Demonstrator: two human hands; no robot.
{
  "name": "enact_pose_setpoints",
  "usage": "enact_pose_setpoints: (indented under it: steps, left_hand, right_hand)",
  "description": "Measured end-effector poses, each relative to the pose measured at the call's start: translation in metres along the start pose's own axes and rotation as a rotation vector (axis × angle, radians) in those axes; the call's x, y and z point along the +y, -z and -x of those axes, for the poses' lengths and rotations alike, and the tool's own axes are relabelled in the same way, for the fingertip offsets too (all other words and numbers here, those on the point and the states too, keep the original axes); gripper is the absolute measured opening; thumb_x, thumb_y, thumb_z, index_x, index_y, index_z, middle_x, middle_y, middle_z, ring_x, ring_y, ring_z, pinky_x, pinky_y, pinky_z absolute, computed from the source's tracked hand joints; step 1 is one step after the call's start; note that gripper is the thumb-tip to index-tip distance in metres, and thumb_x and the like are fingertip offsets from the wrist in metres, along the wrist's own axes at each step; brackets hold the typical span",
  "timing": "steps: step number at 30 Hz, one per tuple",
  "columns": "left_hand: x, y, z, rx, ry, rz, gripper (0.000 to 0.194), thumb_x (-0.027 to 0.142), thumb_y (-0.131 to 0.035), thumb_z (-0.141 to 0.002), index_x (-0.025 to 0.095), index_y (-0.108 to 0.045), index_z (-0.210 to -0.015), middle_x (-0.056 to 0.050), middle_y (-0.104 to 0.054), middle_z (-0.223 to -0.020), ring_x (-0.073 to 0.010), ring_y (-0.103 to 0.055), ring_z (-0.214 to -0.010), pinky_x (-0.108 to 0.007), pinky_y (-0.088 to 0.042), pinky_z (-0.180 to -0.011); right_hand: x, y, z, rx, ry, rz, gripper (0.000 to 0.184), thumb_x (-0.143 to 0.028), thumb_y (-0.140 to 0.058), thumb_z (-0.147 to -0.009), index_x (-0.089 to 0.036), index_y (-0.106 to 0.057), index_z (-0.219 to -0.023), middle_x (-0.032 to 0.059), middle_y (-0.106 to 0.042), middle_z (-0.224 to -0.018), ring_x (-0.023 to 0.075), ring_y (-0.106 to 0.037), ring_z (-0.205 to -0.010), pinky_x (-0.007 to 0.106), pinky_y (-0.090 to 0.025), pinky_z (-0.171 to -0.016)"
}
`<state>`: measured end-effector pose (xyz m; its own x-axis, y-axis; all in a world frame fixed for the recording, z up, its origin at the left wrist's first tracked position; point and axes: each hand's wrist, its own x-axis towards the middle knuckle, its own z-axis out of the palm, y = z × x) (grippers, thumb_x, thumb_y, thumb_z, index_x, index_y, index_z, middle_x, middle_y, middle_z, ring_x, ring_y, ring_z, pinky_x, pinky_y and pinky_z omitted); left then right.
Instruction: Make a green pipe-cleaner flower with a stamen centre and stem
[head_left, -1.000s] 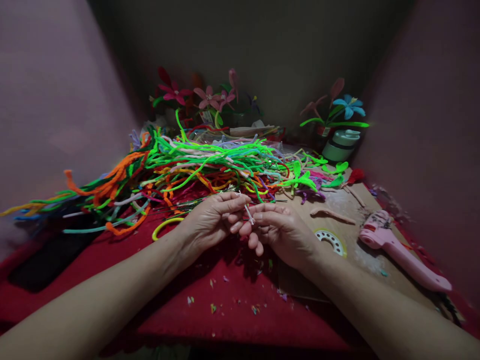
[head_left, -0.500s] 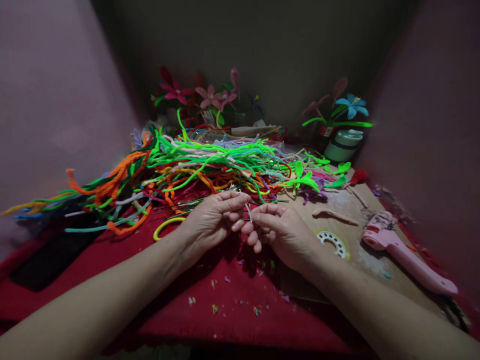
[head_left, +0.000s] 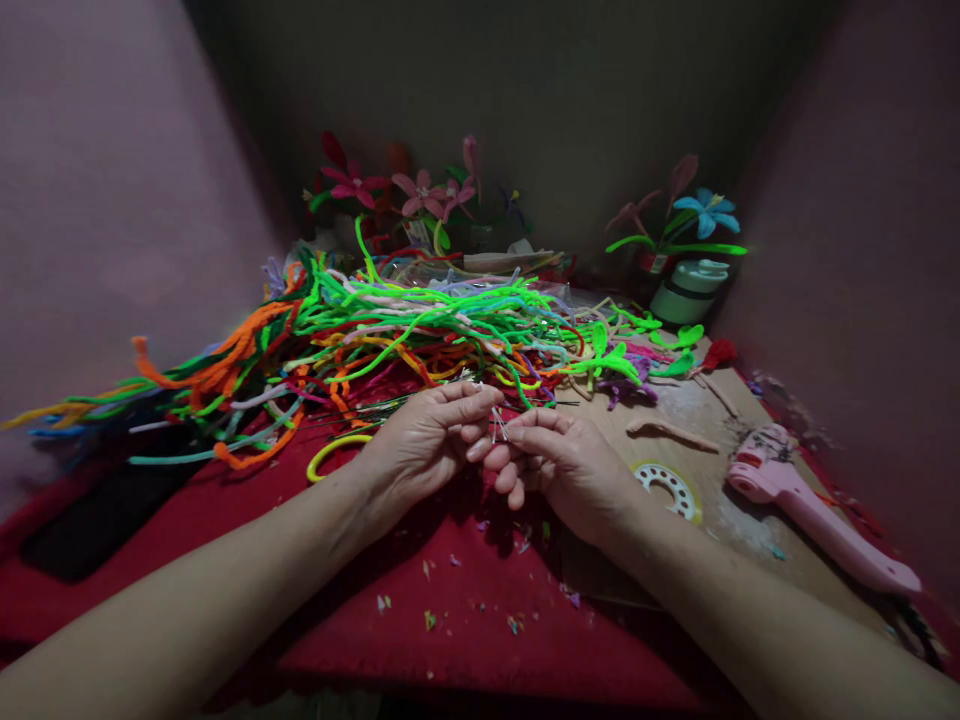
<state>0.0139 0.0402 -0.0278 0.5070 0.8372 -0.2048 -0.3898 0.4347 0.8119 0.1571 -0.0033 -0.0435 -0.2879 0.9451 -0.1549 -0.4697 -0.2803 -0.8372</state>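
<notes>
Between my hands are several thin white strands (head_left: pixel 498 427), like small flower stamens; their exact kind is too small to make out. My left hand (head_left: pixel 442 425) pinches their upper end between thumb and forefinger. From the right, my right hand (head_left: pixel 559 450) has thumb and forefinger closed at the strands' lower part, its other fingers curled beneath. Just behind the hands lies a bundle of thin dark wires with pale tips (head_left: pixel 397 400). A yellow ring-shaped handle (head_left: pixel 330 455) shows beside my left wrist.
A large heap of coloured pipe cleaners (head_left: pixel 420 320) spreads across the back. On the right, a board (head_left: pixel 675 400) carries a tape roll (head_left: pixel 667 490) and a pink glue gun (head_left: pixel 817 510). A black phone-like slab (head_left: pixel 105 515) lies left. Pipe-cleaner flowers (head_left: pixel 705 212) stand behind on the red cloth (head_left: pixel 360 620).
The white strands have fanned apart slightly between my fingers. My right hand has shifted a little to the right; my left stays nearly in place.
</notes>
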Motion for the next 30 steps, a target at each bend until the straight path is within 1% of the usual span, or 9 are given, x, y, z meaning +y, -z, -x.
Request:
enact_pose_setpoints:
  steps: [3,5,7,9,11,14,17,20,30]
  left_hand:
    - [0.0,0.0,0.0,0.003,0.001,-0.022,0.013,0.018,-0.071,-0.068,0.012,-0.059,-0.069,0.006,-0.044,-0.045,-0.0035,-0.037,-0.037,-0.016,-0.034,-0.039]
    - [0.0,0.001,0.0,0.023,-0.013,-0.055,0.013,0.018,-0.071,-0.067,0.012,-0.06,-0.067,0.006,-0.046,-0.046,-0.0028,-0.037,-0.038,-0.016,-0.033,-0.04]
    - [0.001,0.0,0.003,0.061,-0.067,-0.132,0.012,0.019,-0.071,-0.067,0.012,-0.061,-0.065,0.004,-0.05,-0.052,-0.0026,-0.04,-0.042,-0.016,-0.033,-0.043]
    - [0.002,-0.001,0.006,0.106,-0.118,-0.248,0.011,0.02,-0.071,-0.067,0.013,-0.063,-0.066,0.003,-0.054,-0.057,-0.0042,-0.045,-0.049,-0.017,-0.035,-0.048]
    - [0.002,-0.004,0.01,0.133,-0.146,-0.346,0.009,0.021,-0.07,-0.068,0.014,-0.064,-0.067,0.003,-0.056,-0.061,-0.0064,-0.05,-0.055,-0.019,-0.037,-0.054]
    - [0.002,-0.009,0.015,0.105,-0.178,-0.414,0.009,0.02,-0.07,-0.068,0.015,-0.064,-0.064,0.003,-0.058,-0.065,-0.008,-0.052,-0.063,-0.02,-0.039,-0.061]
    - [0.0,-0.012,0.016,0.076,-0.2,-0.431,0.009,0.021,-0.07,-0.067,0.015,-0.064,-0.064,0.003,-0.059,-0.067,-0.0092,-0.054,-0.067,-0.022,-0.04,-0.066]
    - [-0.002,-0.011,0.015,0.062,-0.188,-0.39,0.009,0.021,-0.07,-0.067,0.015,-0.064,-0.065,0.002,-0.06,-0.067,-0.0097,-0.054,-0.066,-0.022,-0.04,-0.065]
    - [-0.004,-0.011,0.012,0.071,-0.197,-0.347,0.008,0.017,-0.068,-0.066,0.015,-0.062,-0.062,0.003,-0.058,-0.065,-0.009,-0.053,-0.062,-0.021,-0.04,-0.063]
  right_hand:
    - [-0.001,-0.001,0.001,0.0,-0.027,0.022,0.013,-0.025,-0.063,-0.069,-0.014,-0.057,-0.07,0.0044,-0.066,-0.062,0.013,-0.058,-0.046,0.024,-0.047,-0.042]
    - [-0.002,-0.002,0.003,0.053,-0.017,0.084,0.015,-0.027,-0.064,-0.068,-0.015,-0.06,-0.077,0.0026,-0.064,-0.062,0.0127,-0.057,-0.047,0.024,-0.046,-0.044]
    - [-0.004,-0.004,0.005,0.161,0.067,0.228,0.02,-0.029,-0.065,-0.069,-0.016,-0.064,-0.085,0.0005,-0.062,-0.061,0.0114,-0.054,-0.049,0.024,-0.043,-0.048]
    - [-0.005,-0.005,0.006,0.264,0.207,0.413,0.022,-0.029,-0.065,-0.07,-0.018,-0.068,-0.088,0.0,-0.061,-0.062,0.0107,-0.051,-0.054,0.024,-0.041,-0.053]
    - [-0.007,-0.005,0.007,0.278,0.295,0.513,0.02,-0.028,-0.065,-0.07,-0.019,-0.071,-0.087,0.0011,-0.062,-0.069,0.0111,-0.05,-0.06,0.025,-0.039,-0.057]
    - [-0.008,-0.003,0.007,0.2,0.259,0.429,0.016,-0.026,-0.067,-0.069,-0.019,-0.073,-0.081,0.0,-0.063,-0.07,0.0096,-0.046,-0.058,0.025,-0.035,-0.055]
    - [-0.006,-0.002,0.005,0.155,0.172,0.271,0.009,-0.025,-0.07,-0.063,-0.017,-0.07,-0.068,-0.004,-0.054,-0.053,0.0071,-0.039,-0.048,0.024,-0.029,-0.049]
    - [-0.005,-0.001,0.003,0.135,0.116,0.16,0.009,-0.023,-0.071,-0.06,-0.016,-0.066,-0.059,-0.0052,-0.048,-0.047,0.0065,-0.037,-0.045,0.023,-0.026,-0.047]
    - [-0.003,0.002,0.001,0.078,0.063,0.097,0.006,-0.02,-0.07,-0.062,-0.016,-0.066,-0.063,-0.002,-0.059,-0.056,0.0089,-0.048,-0.053,0.023,-0.036,-0.054]
